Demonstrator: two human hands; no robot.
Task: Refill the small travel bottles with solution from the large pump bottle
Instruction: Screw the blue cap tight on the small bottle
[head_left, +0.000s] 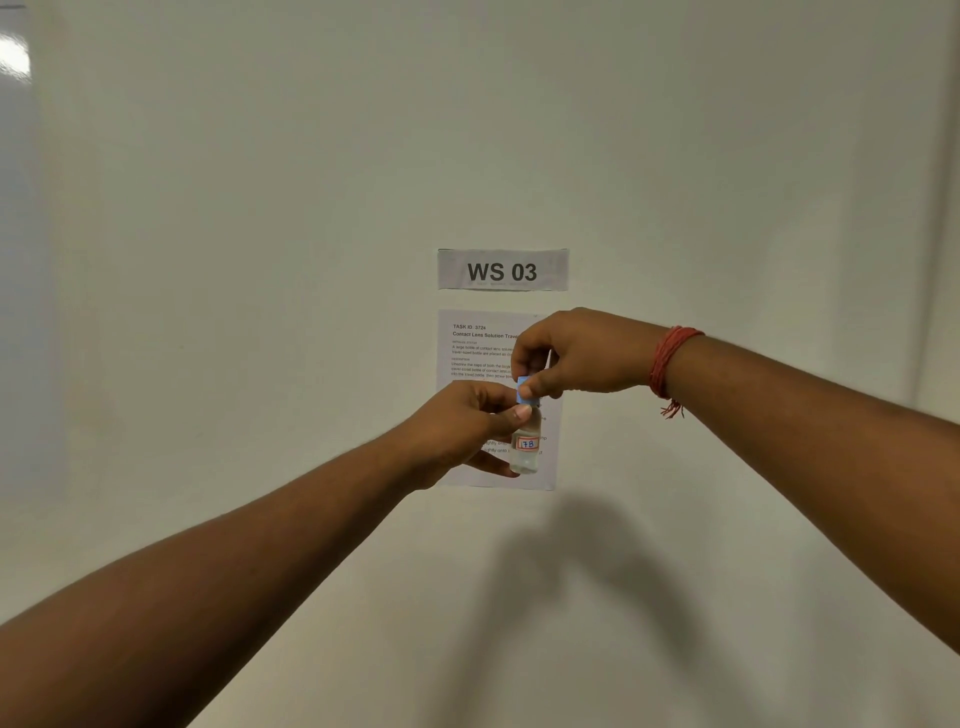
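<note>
Your left hand (470, 426) wraps the small bottle (527, 441), fingers and thumb curled around its upper body, holding it upright in the air in front of the sheet (480, 348) taped to the wall. Your right hand (566, 358) pinches the blue cap (522, 389) at the bottle's top between thumb and fingers. Whether the cap is threaded on, loose, or already free is too small to tell.

The bottle looks to hold clear liquid, and nothing is visible beneath it. If your left grip slackens while you twist, the bottle can turn with the cap or slip down through your fingers and fall. If you squeeze the body hard to stop that, a soft bottle may push liquid out once the cap is off. Tilting it as you turn risks the same spill.

The cap is small and held only by fingertips, so it can pop loose and drop out of sight. The pump bottle is not in view, so you would have to look away to find it; keep the bottle level while you do.
</note>
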